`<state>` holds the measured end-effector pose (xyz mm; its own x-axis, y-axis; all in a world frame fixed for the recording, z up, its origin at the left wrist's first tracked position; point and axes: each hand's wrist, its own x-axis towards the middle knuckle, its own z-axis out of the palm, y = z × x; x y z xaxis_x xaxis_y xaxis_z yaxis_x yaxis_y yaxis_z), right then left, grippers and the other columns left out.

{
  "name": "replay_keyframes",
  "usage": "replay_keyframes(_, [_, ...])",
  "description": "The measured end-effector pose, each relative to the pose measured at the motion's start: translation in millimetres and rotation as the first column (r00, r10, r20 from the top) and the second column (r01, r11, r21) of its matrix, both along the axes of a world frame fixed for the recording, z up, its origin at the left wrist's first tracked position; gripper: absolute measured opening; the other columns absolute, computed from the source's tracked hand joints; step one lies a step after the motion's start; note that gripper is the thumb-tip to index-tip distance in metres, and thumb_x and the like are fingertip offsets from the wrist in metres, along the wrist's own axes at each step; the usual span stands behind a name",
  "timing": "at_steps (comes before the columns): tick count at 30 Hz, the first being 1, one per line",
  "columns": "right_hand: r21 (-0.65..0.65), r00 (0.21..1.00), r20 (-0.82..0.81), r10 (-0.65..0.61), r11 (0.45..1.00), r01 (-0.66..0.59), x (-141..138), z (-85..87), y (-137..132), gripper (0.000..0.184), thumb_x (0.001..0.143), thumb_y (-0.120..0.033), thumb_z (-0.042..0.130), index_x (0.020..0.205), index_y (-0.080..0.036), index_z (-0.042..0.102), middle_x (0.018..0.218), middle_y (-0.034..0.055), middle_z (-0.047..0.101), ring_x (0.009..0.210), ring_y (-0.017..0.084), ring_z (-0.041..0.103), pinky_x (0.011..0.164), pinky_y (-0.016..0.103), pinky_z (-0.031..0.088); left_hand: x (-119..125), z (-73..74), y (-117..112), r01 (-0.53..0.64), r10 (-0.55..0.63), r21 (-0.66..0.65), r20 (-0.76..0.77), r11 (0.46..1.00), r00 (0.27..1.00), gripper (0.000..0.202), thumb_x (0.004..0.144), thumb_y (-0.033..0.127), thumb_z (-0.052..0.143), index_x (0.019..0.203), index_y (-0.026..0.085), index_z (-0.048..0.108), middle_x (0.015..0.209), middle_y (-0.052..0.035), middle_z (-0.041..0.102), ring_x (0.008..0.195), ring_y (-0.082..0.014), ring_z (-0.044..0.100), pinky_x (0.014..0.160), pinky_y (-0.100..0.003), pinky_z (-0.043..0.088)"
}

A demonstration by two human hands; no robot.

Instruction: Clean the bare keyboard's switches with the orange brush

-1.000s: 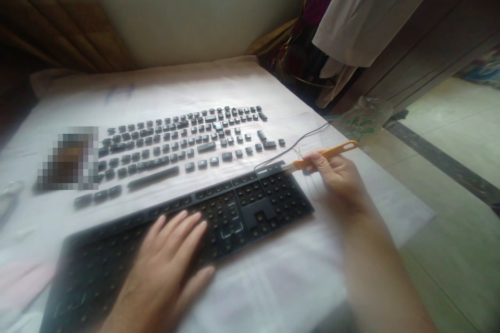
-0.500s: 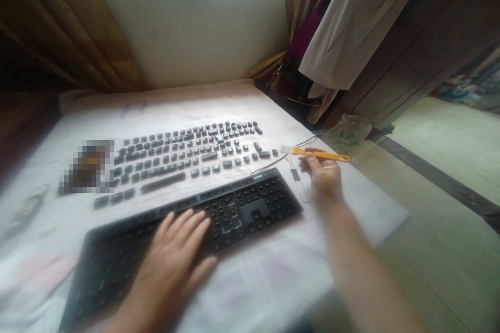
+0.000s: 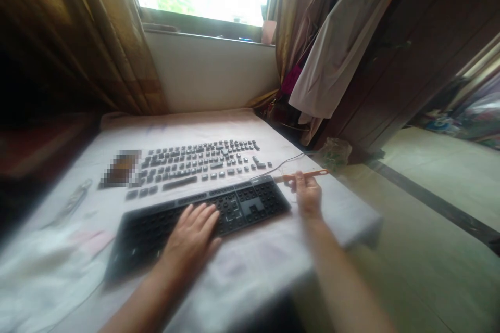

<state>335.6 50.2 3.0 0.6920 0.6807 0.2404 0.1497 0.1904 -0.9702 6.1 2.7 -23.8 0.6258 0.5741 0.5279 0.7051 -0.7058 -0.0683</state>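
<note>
A black keyboard base with its keycaps off lies at a slant on the cloth-covered table. Across its middle my left hand rests flat, fingers stretched out. My right hand, beyond the keyboard's right end, is closed round the orange handle of a brush. The brush lies level, its pale bristles pointing left close to the keyboard's top right corner; whether they touch it I cannot tell. Behind the base, the loose black keycaps are laid out in rows, with a long spacebar in front.
Left of the keycaps lies a blurred-out rectangular item. A thin cable runs off past the table's right edge, near a clear plastic bag. White and pink cloth is bunched at the near left. Curtains and a window stand behind.
My view has tilted up, bringing the window in. The right hand and brush have come nearer the keyboard's top right corner. My left hand stays flat on the base.
</note>
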Motion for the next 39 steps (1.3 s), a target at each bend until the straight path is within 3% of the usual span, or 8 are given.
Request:
replay_keyframes(6, [0.016,1.0,-0.024,0.006,1.0,-0.006,-10,-14.6,-5,0.063,0.07,-0.08,0.065,0.081,-0.018,0.063,0.057,0.0051,0.071,0.05,0.021,0.07,0.048,0.03,0.057,14,-1.9,-26,0.103,-0.104,0.036,0.023,0.994,0.994,0.032,0.097,0.026,0.054,0.126,0.023,0.068,0.128,-0.0065,0.074,0.121,-0.0219,0.067,0.114,-0.041,0.047])
replay_keyframes(21, [-0.07,0.99,0.104,0.092,0.994,-0.085,-13,-26.5,-5,0.045,0.071,-0.066,0.07,0.075,-0.022,0.066,0.068,0.0075,0.078,0.058,0.026,0.074,0.06,0.036,0.062,7,-0.8,-22,0.075,-0.075,0.007,0.061,0.997,0.995,0.032,0.096,0.024,0.053,0.124,0.02,0.069,0.121,-0.0083,0.076,0.116,-0.0239,0.069,0.109,-0.045,0.05])
replay_keyframes(30, [-0.081,0.994,0.078,0.073,0.994,-0.067,-9,-23.8,-4,0.055,0.073,-0.075,0.064,0.081,-0.02,0.063,0.065,0.0074,0.076,0.058,0.025,0.075,0.056,0.036,0.062,-5,-0.2,-13,0.009,-0.012,0.022,0.121,1.0,0.993,0.029,0.097,0.024,0.053,0.12,0.019,0.071,0.118,-0.0093,0.077,0.113,-0.0271,0.071,0.107,-0.051,0.051])
replay_keyframes(39, [-0.09,0.993,0.084,0.087,0.993,-0.079,-11,-26.6,-5,0.046,0.076,-0.067,0.066,0.077,-0.021,0.065,0.064,0.0078,0.077,0.056,0.026,0.074,0.056,0.036,0.063,-6,-5.3,-14,-0.005,0.009,-0.026,0.149,1.0,0.989,0.029,0.096,0.024,0.055,0.118,0.023,0.073,0.117,-0.0077,0.077,0.115,-0.0261,0.07,0.111,-0.051,0.049])
